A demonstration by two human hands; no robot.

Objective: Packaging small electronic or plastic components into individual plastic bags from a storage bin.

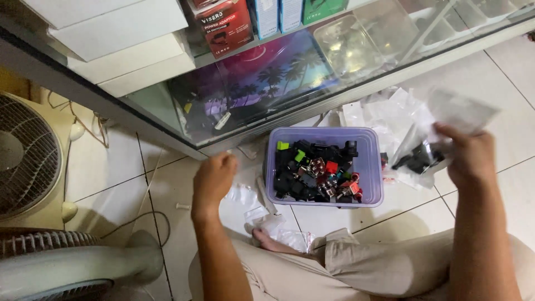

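Packaging-wise, I've got a clear plastic bag [440, 131] with dark parts inside, pinched in my right hand [471, 156] at the right of the frame. More empty clear baggies [384, 114] are piled on the floor just behind it, and a few small ones [267, 223] lie bottom centre by my knee. Up top behind the glass stands a red box [225, 27], then two blue-and-white boxes [277, 15] and a green one [323, 8] to its right.
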